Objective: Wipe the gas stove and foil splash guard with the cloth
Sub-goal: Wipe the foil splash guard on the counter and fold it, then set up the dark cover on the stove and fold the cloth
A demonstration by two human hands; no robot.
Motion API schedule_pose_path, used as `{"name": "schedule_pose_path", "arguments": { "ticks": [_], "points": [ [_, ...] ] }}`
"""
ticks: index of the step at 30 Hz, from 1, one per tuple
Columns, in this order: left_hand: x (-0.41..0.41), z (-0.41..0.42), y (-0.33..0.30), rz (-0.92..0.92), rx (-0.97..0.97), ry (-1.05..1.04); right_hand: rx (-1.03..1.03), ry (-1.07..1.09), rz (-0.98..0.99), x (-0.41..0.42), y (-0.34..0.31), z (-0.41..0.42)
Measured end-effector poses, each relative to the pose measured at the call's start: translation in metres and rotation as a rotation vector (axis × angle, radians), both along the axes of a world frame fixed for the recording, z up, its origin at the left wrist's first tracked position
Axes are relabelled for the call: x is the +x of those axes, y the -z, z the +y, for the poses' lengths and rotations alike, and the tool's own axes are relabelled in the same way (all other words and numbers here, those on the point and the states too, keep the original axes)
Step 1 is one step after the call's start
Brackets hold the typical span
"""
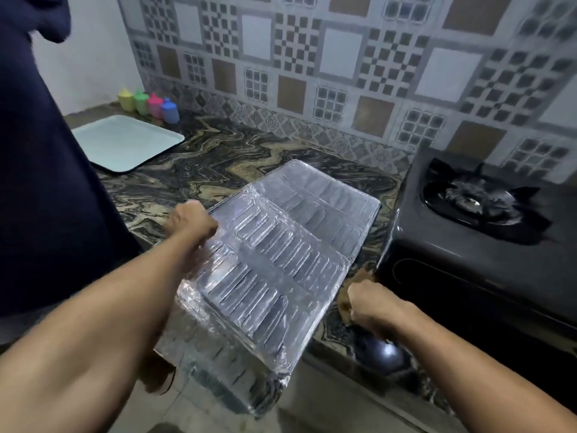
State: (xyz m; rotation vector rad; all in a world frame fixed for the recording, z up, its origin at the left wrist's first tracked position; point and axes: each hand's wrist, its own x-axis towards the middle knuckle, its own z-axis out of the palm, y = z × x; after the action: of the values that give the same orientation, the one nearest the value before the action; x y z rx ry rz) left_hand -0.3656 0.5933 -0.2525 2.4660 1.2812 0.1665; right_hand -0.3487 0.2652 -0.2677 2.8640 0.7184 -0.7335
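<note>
The folded foil splash guard (274, 264) lies flat on the marble counter, with its near end hanging over the counter's front edge. My left hand (192, 221) grips the guard's left edge. My right hand (371, 304) is bunched round a brown cloth (346, 303) just beyond the guard's right edge, next to the black gas stove (462, 270). The stove stands on the counter at the right, and one burner (474, 201) shows.
A pale tray (125, 142) sits at the back left of the counter (218, 160), with several coloured capped bottles (148, 104) behind it. Another person in dark blue clothing (46, 167) stands close on the left. A patterned tiled wall rises behind.
</note>
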Motion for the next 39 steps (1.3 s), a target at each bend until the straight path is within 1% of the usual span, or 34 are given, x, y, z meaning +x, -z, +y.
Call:
{"name": "schedule_pose_path", "arguments": {
  "ticks": [4,7,10,14,16,21,24,26,28,30,34,36,39],
  "points": [
    [0.001,0.000,-0.042,-0.096,-0.011,0.026,-0.036,0.015,0.001,0.012,-0.010,0.007],
    [0.003,-0.005,-0.074,-0.170,-0.018,0.085,-0.008,-0.048,-0.071,0.034,-0.037,0.029],
    [0.000,-0.017,-0.107,-0.239,-0.028,0.158,0.112,-0.096,-0.219,0.061,-0.074,0.056],
    [-0.006,-0.039,-0.142,-0.321,-0.054,0.240,0.334,-0.154,-0.455,0.086,-0.132,0.090],
    [-0.009,-0.049,-0.154,-0.359,-0.045,0.280,0.387,-0.204,-0.532,0.093,-0.160,0.105],
    [-0.018,-0.069,-0.178,-0.429,-0.004,0.318,0.258,-0.322,-0.579,0.105,-0.203,0.124],
    [-0.027,-0.063,-0.192,-0.477,0.029,0.342,0.275,-0.364,-0.680,0.103,-0.220,0.119],
    [-0.034,-0.053,-0.206,-0.474,0.051,0.392,0.335,-0.392,-0.706,0.102,-0.232,0.110],
    [-0.043,-0.038,-0.222,-0.406,0.041,0.442,0.399,-0.379,-0.721,0.098,-0.250,0.101],
    [-0.050,-0.025,-0.236,-0.316,0.019,0.497,0.416,-0.361,-0.737,0.099,-0.270,0.092],
    [-0.060,-0.015,-0.249,-0.164,0.144,0.514,0.447,-0.352,-0.767,0.107,-0.311,0.070],
    [-0.058,-0.015,-0.253,-0.178,0.212,0.492,0.421,-0.380,-0.820,0.111,-0.330,0.058],
    [-0.042,-0.019,-0.255,-0.272,0.230,0.428,0.371,-0.393,-0.940,0.123,-0.352,0.038]
  ]
}}
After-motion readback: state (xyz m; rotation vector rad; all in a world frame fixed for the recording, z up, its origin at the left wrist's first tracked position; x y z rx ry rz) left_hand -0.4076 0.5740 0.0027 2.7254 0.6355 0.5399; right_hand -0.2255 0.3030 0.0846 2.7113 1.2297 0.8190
